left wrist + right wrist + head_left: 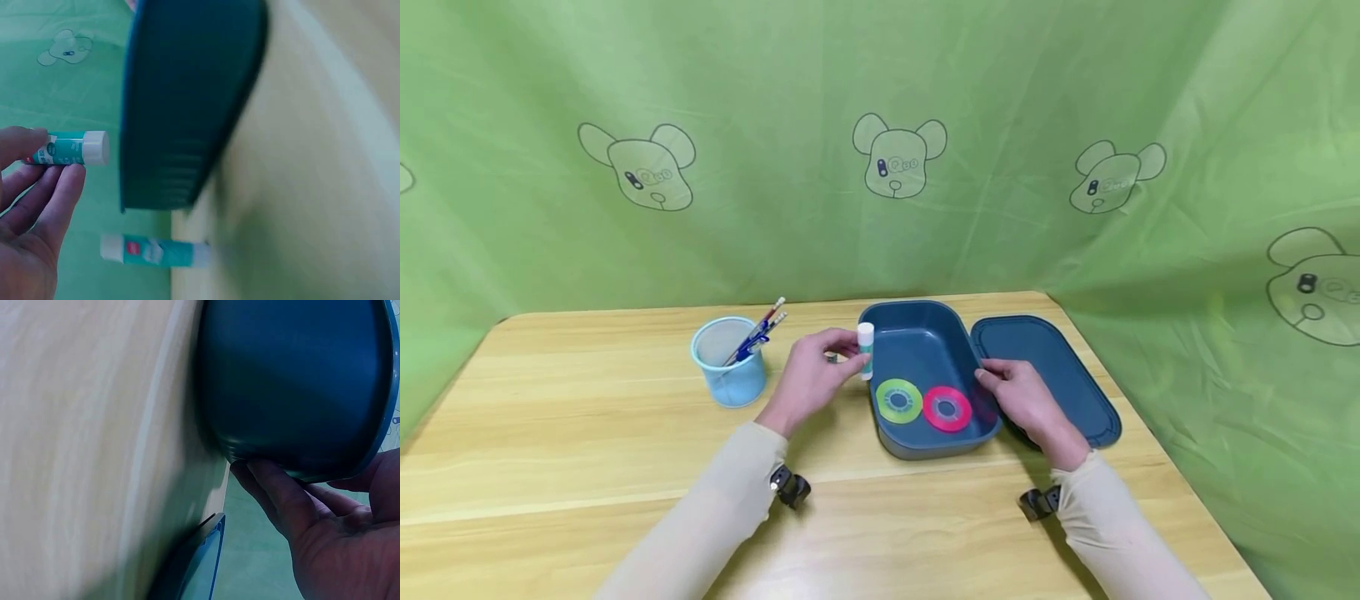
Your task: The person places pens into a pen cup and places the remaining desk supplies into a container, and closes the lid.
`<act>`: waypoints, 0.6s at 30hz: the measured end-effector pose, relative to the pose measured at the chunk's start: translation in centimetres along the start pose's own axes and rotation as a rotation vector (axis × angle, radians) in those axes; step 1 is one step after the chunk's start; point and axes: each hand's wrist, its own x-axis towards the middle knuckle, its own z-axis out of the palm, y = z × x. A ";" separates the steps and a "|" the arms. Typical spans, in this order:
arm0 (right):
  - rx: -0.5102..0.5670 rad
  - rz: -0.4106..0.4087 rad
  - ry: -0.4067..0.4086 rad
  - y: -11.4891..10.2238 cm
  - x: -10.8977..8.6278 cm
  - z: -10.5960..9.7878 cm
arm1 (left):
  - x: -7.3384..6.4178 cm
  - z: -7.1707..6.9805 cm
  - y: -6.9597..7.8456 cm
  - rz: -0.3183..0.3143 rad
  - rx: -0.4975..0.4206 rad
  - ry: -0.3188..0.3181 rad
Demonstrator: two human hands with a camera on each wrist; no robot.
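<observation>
Glue stick [72, 148], smooth white-capped cylinder

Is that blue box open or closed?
The box is open: its lid lies beside it; a green disc and a pink disc show inside.

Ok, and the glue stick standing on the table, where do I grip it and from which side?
Pinch the standing glue stick mid-barrel, probably coming from the left: it is slim and upright, with the box to its right. The left hand holds another glue stick, so empty that hand first.
</observation>
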 end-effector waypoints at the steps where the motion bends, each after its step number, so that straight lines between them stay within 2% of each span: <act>1: -0.002 -0.001 0.001 0.0 0.0 0.0 | 0.3 0.2 0.3 0.003 -0.008 -0.004; 6: -0.016 -0.003 -0.004 -0.1 0.1 0.0 | 1.9 1.4 1.1 0.003 0.016 -0.039; 11: -0.029 0.000 -0.005 -0.2 -0.1 -0.1 | 3.7 2.8 1.5 -0.043 0.049 -0.083; 18: -0.017 0.005 -0.004 -0.2 -0.1 -0.2 | 6.4 4.4 1.9 -0.123 0.202 -0.180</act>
